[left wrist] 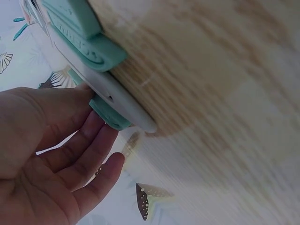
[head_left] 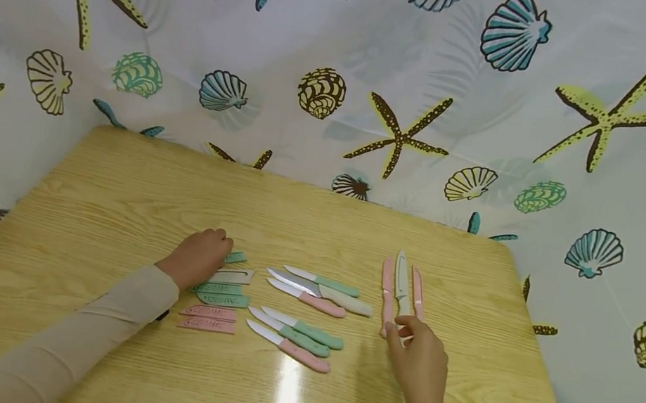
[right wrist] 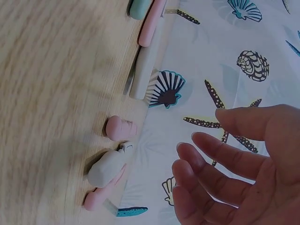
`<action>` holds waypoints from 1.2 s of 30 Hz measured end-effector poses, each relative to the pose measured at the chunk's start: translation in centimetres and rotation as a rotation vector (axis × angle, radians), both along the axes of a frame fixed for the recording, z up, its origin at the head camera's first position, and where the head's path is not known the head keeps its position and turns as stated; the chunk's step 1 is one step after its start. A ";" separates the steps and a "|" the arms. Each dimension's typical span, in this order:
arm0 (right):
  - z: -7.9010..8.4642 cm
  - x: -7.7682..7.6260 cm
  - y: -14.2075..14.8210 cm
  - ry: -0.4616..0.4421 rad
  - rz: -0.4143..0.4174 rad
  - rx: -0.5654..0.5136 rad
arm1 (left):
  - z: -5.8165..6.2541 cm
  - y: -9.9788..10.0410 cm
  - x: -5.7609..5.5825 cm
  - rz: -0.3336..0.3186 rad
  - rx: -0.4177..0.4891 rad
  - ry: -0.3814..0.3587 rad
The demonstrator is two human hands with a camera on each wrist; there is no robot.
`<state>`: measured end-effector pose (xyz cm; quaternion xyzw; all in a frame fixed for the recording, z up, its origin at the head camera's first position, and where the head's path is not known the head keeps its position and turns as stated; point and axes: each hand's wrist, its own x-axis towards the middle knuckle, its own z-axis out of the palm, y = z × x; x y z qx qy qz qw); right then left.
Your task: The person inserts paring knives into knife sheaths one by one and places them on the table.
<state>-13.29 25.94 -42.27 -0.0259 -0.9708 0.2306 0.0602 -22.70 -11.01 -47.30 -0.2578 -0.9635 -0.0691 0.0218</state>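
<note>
Here, knives [head_left: 316, 334] well inside table edges [head_left: 299, 188]

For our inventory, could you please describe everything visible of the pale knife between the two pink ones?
The pale knife has a plastic-looking handle; a matching sheath seemingly covers its blade. It lies on the table, tip toward the table's far edge, between two pink knives. In the head view the right hand overlaps its handle; the right wrist view shows them apart.
</note>
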 end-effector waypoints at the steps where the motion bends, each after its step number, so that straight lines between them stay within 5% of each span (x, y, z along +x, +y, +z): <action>1: -0.1 0.0 -0.1 0.000 -0.002 0.000 | 0.0 0.0 0.0 -0.001 0.000 0.005; 14: -0.4 -0.4 -1.1 0.027 0.002 -0.009 | -0.3 -0.2 0.0 -0.027 0.031 0.110; 18: -0.6 -0.5 -1.2 0.029 0.009 -0.007 | 0.3 -0.4 0.1 -0.056 0.032 0.152; 25: -1.1 -0.8 -1.3 0.057 0.033 -0.003 | 1.5 0.1 0.1 -0.055 0.167 0.149; 36: -2.4 -1.2 -2.5 0.062 0.122 0.004 | 3.7 0.4 1.4 -0.189 0.313 0.339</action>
